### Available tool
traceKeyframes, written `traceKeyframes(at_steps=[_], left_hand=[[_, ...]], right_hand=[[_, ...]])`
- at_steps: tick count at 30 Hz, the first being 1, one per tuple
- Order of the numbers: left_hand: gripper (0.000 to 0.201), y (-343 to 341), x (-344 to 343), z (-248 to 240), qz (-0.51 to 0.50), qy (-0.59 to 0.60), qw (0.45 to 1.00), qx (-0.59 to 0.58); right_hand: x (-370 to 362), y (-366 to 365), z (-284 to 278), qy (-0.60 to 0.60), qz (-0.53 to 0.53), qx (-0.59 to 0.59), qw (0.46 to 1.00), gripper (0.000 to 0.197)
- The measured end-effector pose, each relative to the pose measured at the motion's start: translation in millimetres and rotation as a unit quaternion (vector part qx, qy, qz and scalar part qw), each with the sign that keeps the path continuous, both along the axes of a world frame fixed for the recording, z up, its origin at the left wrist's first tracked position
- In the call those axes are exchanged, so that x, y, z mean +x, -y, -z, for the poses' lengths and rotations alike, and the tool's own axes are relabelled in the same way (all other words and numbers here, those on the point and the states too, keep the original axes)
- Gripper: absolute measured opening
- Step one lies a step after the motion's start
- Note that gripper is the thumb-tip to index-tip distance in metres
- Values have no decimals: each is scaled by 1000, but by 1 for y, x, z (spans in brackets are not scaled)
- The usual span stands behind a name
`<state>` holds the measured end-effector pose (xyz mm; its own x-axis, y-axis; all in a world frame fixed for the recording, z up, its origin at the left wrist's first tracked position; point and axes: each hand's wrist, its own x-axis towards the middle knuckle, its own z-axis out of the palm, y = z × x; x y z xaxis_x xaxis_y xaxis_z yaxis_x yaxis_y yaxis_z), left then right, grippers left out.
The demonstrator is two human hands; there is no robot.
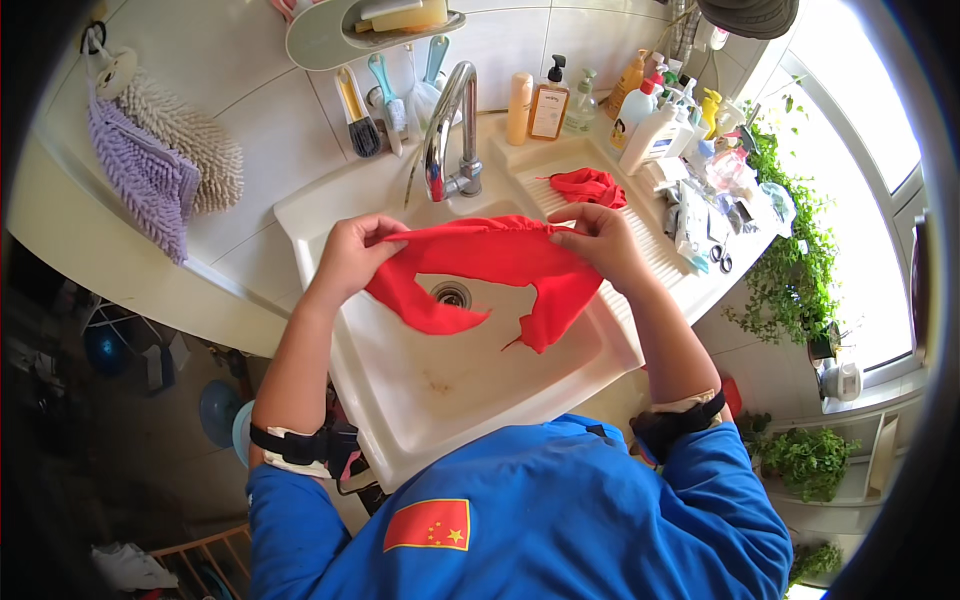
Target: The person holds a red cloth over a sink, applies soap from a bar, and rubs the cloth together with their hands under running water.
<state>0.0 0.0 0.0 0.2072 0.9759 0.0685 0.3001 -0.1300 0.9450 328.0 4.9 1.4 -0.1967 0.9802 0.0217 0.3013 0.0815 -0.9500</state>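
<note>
A red cloth scarf (480, 250) is stretched between my two hands above the white sink (440, 390). My left hand (352, 255) pinches its upper left edge between thumb and fingers. At the upper right, my right hand (603, 245) grips the same edge. Both loose ends of the scarf hang toward the basin, the right one ending in a thin point. Between them the metal drain (452, 295) shows. A second red cloth (588, 187) lies bunched on the ridged drainboard (645, 235), beyond my right hand.
A chrome faucet (463, 130) arches at the back of the sink. An amber pump bottle (549, 100) and several other bottles stand back right, with scissors (720, 257) near the counter's edge. Brushes (358, 115) hang on the tiled wall; a purple towel (140, 165) hangs left.
</note>
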Motion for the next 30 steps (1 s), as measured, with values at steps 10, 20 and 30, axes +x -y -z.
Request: traceKeyframes(at_steps=[10, 20, 30], left_hand=[[23, -9, -21, -6, 54, 184, 969, -155], [14, 13, 58, 44, -54, -44, 979, 191], [25, 37, 112, 50, -80, 83, 987, 116]], right_hand=[[10, -1, -1, -145, -92, -109, 979, 14], [-28, 12, -23, -255, -181, -295, 903, 15], [-51, 18, -33, -304, -216, -312, 874, 21]])
